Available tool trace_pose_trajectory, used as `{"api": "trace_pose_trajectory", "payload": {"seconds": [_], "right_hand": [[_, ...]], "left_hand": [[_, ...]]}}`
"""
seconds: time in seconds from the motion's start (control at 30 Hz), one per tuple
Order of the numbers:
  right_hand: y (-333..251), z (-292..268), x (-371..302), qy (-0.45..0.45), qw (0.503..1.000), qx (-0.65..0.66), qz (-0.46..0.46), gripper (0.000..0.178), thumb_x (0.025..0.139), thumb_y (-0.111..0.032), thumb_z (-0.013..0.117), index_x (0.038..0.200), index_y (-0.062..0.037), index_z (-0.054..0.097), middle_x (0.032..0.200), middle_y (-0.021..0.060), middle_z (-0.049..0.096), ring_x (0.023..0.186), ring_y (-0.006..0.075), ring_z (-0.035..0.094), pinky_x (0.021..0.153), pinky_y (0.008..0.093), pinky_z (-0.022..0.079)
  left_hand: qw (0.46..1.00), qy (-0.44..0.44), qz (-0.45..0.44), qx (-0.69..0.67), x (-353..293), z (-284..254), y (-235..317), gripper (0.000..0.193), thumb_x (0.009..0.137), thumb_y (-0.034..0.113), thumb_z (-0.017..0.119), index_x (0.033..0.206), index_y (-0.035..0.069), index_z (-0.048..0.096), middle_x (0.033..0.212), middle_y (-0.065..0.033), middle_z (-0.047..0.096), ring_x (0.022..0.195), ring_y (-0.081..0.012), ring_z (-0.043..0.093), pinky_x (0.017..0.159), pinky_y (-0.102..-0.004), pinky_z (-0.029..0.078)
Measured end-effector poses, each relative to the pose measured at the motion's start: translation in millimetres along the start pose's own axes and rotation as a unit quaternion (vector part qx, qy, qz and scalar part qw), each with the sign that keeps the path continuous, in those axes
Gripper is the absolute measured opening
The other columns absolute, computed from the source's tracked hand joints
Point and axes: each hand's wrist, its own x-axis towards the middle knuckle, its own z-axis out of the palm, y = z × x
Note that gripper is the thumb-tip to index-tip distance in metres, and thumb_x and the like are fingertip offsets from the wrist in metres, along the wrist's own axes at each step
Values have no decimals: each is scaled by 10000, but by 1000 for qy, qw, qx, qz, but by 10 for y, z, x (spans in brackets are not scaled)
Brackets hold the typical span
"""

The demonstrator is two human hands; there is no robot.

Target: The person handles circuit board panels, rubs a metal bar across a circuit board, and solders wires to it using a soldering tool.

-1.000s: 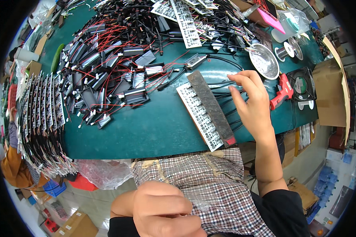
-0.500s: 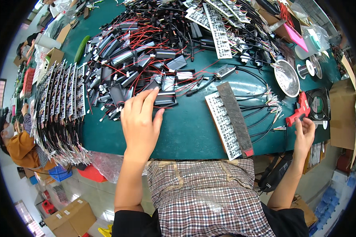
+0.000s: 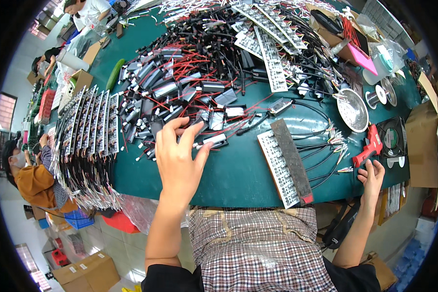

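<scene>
My left hand (image 3: 180,163) is raised at the near edge of a pile of small dark rectangular modules with red wires (image 3: 180,92). Its fingers are spread, with a gap between thumb and forefinger, and nothing is held; one module (image 3: 214,141) lies by the thumb tip. At the right, my right hand (image 3: 372,177) is open, fingers loosely bent, just below a red pistol-shaped tool (image 3: 371,145). Between the hands lies a white circuit-board strip (image 3: 278,168) with a dark, flat bar (image 3: 291,158) on it, its black cables (image 3: 316,141) fanning out to the right.
Upright board strips with hanging cables (image 3: 90,129) stand at the left, near a cucumber (image 3: 115,74). More board strips (image 3: 271,61) lie on the far pile. A metal bowl (image 3: 351,111), wire spools (image 3: 376,97) and a black fan (image 3: 393,137) are at the right. Co-workers sit at the left.
The view has shifted, so the table appears lower. My left thumb and forefinger have moved beside the near modules. My right fingers have come away from the red tool's handle.
</scene>
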Motion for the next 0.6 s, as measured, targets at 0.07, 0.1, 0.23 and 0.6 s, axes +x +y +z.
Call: {"api": "trace_pose_trajectory", "payload": {"seconds": [0.07,0.1,0.23,0.6], "right_hand": [[-42,34,-15,7,1000,14,4,534,927,-286,689,1295,-7,423,1084,98,578,769,132,639,623,225,527],[-56,48,-15,12,1000,22,9,538,927,-285,689,1296,-2,417,1091,104,572,760,134,642,615,227,528],[-44,63,13,10,998,59,14,554,923,-285,692,1291,13,404,1129,124,538,743,141,645,598,235,532],[70,144,22,51,998,40,-19,411,922,-177,674,1223,-7,451,986,89,552,648,112,587,511,220,478]], "left_hand": [[999,30,35,10,217,-52,-16,364,736,121,795,1083,71,693,1121,-92,594,973,-269,570,849,-387,464],[997,41,55,19,351,-66,-28,325,764,111,766,1077,71,690,1077,-92,611,953,-275,584,838,-384,465],[986,73,135,63,1039,0,-63,257,813,88,706,1067,75,665,1000,-96,637,949,-298,612,835,-401,480],[963,-165,0,213,2398,686,12,918,574,477,891,1374,274,490,1492,-159,351,1205,-397,559,963,-508,494]]}}
